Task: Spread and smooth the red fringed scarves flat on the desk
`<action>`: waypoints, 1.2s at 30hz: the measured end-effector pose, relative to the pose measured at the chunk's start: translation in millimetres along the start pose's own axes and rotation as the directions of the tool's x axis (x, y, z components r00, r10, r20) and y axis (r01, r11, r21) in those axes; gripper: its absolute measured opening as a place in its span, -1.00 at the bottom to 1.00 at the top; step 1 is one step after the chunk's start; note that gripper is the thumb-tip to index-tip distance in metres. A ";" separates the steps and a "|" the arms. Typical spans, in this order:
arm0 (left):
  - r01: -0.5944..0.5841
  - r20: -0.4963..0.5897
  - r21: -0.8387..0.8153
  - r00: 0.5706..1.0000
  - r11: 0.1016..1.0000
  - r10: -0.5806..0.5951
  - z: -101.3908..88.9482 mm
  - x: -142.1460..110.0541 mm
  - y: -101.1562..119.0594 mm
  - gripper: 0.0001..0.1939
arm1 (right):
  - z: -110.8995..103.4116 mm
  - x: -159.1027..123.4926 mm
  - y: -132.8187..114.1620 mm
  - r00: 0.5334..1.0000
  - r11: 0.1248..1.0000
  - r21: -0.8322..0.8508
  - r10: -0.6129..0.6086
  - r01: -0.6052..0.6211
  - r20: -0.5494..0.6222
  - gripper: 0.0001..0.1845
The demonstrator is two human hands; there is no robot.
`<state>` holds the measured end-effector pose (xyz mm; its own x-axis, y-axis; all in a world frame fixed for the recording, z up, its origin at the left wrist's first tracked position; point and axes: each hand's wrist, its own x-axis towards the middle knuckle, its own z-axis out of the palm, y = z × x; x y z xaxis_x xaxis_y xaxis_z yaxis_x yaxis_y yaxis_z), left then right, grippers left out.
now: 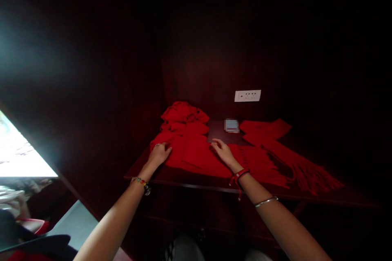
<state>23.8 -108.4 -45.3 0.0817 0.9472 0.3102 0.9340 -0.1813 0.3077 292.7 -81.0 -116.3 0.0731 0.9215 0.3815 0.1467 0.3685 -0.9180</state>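
A red scarf [222, 167] with a fringed right end lies folded across the dark wooden shelf. My left hand [159, 154] rests on its left part, palm down, with the thumb apart from the fingers; some fingertips are hard to make out against the cloth. Over the scarf's far edge, near its middle, is my right hand [224, 153], its fingers loosely bent and spread, with nothing seen in them. Behind my left hand a crumpled heap of red cloth [184, 113] sits against the back corner.
Another red fringed scarf [294, 159] lies loosely at the right. A small pale blurred item [232, 125] is near the back wall, below a white socket plate [248, 96]. The shelf's front edge [196, 186] runs under my wrists. A dark panel [92, 110] stands at the left.
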 end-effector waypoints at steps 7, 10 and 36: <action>-0.064 0.145 -0.014 0.987 0.998 0.065 18.5 -3.9 33.5 -0.58 | 3.0 -13.2 -11.4 0.953 0.953 -0.197 -0.181 0.231 0.241 -0.55; 0.007 0.105 -0.033 0.995 0.999 -0.003 16.5 -3.9 43.2 -0.52 | 1.7 -14.5 -15.3 0.942 0.954 -0.188 -0.175 0.235 0.288 -0.53; -0.070 0.025 0.071 0.997 0.995 0.068 46.6 -12.7 39.3 -0.55 | -1.7 4.5 -5.8 0.985 0.964 -0.260 0.009 -0.054 -0.174 -0.68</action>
<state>75.6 -115.2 -79.1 0.1540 0.9390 0.3075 0.9483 -0.2279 0.2209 293.9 -79.2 -109.1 0.2446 0.8892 0.3867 0.3943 0.2731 -0.8774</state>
